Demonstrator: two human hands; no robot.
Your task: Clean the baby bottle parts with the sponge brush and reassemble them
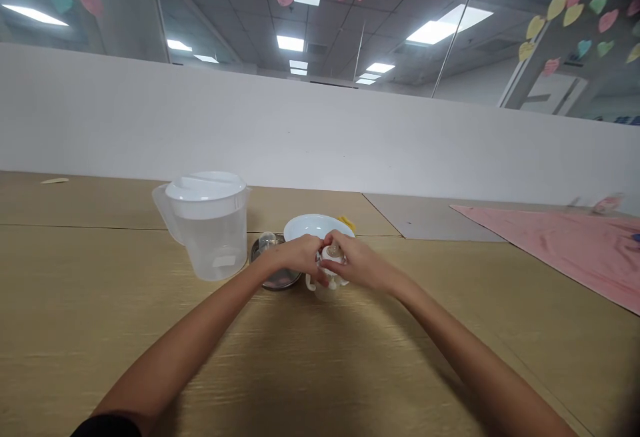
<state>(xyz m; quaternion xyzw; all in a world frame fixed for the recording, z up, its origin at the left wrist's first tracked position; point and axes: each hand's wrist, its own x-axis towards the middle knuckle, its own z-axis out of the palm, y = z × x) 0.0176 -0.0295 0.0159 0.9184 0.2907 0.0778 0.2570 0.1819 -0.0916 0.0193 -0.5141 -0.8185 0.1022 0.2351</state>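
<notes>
Head view: left hand (306, 255) and right hand (369, 266) clasp the white-collared bottle (329, 260), just near of the white bowl (310, 224), seemingly working its top; the next move calls for steady fingers.

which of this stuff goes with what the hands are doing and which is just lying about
In use, or probably so:
- handled bottle, in both hands
- metal bowl
- white bowl
- pitcher

Apparently just lying about:
- pink cloth
- pale strip
</notes>
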